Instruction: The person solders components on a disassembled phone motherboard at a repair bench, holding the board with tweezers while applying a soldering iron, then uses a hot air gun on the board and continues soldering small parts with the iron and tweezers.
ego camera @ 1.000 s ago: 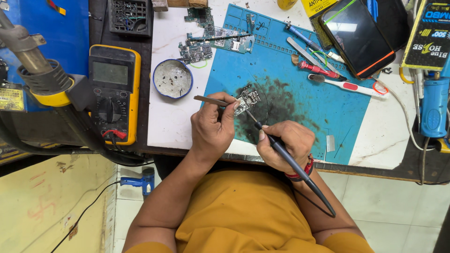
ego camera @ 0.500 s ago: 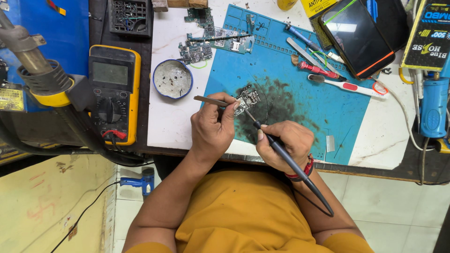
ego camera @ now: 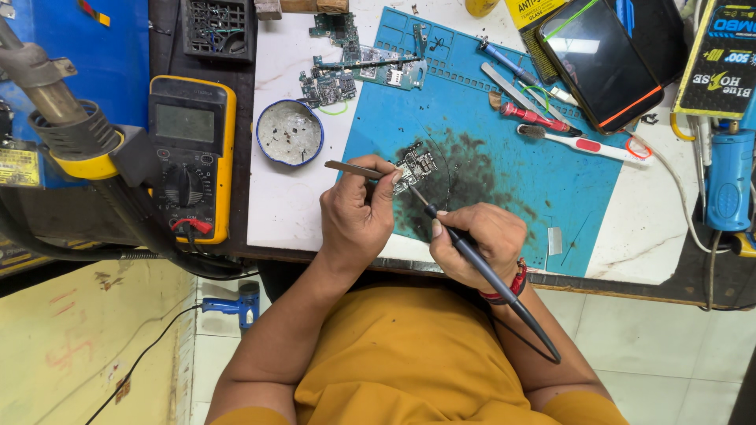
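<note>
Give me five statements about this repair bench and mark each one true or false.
1. The right hand holds a soldering iron with its tip at the small circuit board. True.
2. The left hand holds a screwdriver. False: it holds tweezers.
3. The small circuit board lies on the blue work mat, on a dark stained patch. True.
4. The yellow multimeter sits on the blue work mat. False: it sits off the mat, at the left edge of the white tabletop.
5. The round tin is stacked on the phone. False: it stands alone on the white tabletop, left of the mat.
</note>
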Demonstrator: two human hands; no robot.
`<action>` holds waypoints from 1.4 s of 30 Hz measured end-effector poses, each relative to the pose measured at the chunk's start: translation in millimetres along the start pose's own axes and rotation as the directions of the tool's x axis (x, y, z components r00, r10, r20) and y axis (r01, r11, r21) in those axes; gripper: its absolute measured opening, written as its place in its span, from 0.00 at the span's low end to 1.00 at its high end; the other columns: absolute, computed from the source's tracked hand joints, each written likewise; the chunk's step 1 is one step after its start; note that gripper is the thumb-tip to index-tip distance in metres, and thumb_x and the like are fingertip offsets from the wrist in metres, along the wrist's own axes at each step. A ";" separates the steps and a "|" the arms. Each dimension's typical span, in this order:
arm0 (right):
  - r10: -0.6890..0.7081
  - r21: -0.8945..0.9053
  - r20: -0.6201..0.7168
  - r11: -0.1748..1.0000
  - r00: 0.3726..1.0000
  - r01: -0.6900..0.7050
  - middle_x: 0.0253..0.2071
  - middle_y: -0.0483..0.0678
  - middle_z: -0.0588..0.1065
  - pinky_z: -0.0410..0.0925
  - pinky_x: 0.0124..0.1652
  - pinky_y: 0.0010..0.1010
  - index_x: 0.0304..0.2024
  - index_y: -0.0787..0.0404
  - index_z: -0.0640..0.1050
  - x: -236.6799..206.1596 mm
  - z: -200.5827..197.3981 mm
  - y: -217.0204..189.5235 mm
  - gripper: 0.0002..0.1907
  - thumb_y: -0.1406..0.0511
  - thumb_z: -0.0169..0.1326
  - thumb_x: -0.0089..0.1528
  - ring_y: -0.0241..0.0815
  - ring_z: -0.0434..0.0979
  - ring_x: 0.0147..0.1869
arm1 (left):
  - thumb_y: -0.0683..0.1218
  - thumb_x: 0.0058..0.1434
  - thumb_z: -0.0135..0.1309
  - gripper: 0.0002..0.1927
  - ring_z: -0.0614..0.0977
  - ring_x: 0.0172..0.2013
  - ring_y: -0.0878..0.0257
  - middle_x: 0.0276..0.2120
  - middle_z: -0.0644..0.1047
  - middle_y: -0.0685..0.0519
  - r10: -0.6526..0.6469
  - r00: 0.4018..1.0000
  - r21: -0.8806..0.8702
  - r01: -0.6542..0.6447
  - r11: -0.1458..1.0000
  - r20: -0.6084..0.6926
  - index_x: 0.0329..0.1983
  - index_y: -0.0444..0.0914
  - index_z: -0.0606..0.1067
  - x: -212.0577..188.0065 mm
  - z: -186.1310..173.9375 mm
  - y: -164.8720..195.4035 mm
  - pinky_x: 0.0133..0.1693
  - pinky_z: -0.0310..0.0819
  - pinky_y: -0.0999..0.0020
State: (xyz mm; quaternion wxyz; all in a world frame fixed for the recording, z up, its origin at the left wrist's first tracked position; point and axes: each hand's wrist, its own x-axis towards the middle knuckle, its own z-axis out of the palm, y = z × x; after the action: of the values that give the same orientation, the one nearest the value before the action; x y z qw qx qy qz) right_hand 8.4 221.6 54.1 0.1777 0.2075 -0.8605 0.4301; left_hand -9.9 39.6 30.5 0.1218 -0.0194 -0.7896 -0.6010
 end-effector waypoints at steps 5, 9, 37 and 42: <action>-0.007 0.006 0.014 1.000 1.000 0.007 0.26 0.51 0.77 0.68 0.28 0.30 0.32 0.64 0.77 0.6 -1.1 -0.8 0.07 0.74 0.62 0.52 0.43 0.77 0.25 | 0.40 0.71 0.57 0.05 0.79 0.24 0.71 0.30 0.80 0.54 0.013 1.000 -0.003 -0.013 1.000 -0.005 0.45 0.36 0.73 -0.4 -0.5 0.0 0.27 0.71 0.74; -0.009 0.011 0.007 1.000 1.000 0.009 0.26 0.51 0.77 0.68 0.28 0.30 0.32 0.64 0.77 0.6 -1.1 -1.4 0.07 0.74 0.62 0.52 0.43 0.77 0.25 | 0.41 0.71 0.57 0.05 0.79 0.24 0.71 0.29 0.80 0.54 0.003 1.000 -0.003 -0.003 1.000 0.003 0.45 0.36 0.73 -0.1 -0.6 -0.8 0.26 0.71 0.74; 0.004 -0.014 -0.013 1.000 1.000 -0.004 0.26 0.51 0.77 0.68 0.29 0.31 0.32 0.64 0.77 -1.8 -1.0 -1.2 0.07 0.73 0.62 0.52 0.45 0.77 0.26 | 0.41 0.71 0.56 0.04 0.78 0.24 0.72 0.29 0.80 0.53 -0.016 1.000 -0.014 0.016 1.000 -0.003 0.45 0.36 0.73 -1.5 -0.5 1.1 0.26 0.70 0.73; -0.001 -0.020 -0.006 1.000 1.000 0.001 0.26 0.51 0.77 0.68 0.28 0.31 0.32 0.64 0.77 -1.2 -1.2 -1.1 0.08 0.74 0.62 0.52 0.44 0.76 0.25 | 0.40 0.72 0.56 0.04 0.78 0.24 0.72 0.31 0.81 0.53 0.020 1.000 -0.012 -0.020 1.000 -0.018 0.46 0.36 0.73 -0.9 0.6 -0.3 0.26 0.70 0.74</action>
State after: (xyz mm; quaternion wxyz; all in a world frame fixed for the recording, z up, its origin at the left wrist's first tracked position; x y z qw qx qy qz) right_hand 10.1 222.3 54.9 0.1827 0.2047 -0.8641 0.4220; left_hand -9.2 40.2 29.8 0.1346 -0.0227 -0.7847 -0.6047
